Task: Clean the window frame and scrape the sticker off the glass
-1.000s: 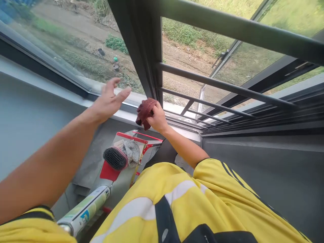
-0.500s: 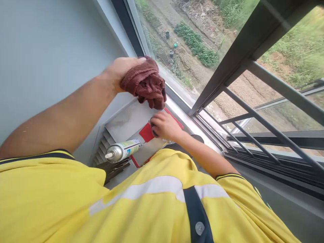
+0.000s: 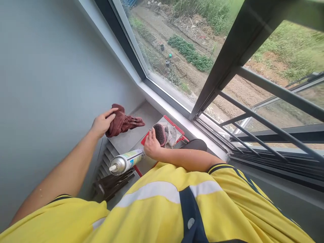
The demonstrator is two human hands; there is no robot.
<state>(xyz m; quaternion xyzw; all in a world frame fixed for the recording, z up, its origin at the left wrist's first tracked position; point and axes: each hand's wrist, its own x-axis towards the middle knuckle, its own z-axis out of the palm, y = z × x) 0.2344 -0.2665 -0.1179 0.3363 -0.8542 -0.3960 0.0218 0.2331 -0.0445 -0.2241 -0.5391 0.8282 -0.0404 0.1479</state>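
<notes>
My left hand is closed on a bunched maroon cloth, whose loose end hangs out to the right, in front of the wall. My right hand is closed at the near left edge of a brush with black bristles facing up and a pinkish rim. Its fingertips lie over the edge of the bristles; the palm side is hidden. Right beside the brush lies a crumpled grey-white patterned cloth. An aerosol spray can with a white nozzle stands just left of my right wrist.
A red-edged platform lies beneath the brush and cloth. Window glass rises ahead, with a white sill below it. Metal bars cross the window at right. The pale wall borders my left, with stairs far below.
My left hand has lowered the maroon cloth down and to the left, away from the window. My right hand has shifted slightly down and left, and the brush's bristles now show plainly.
</notes>
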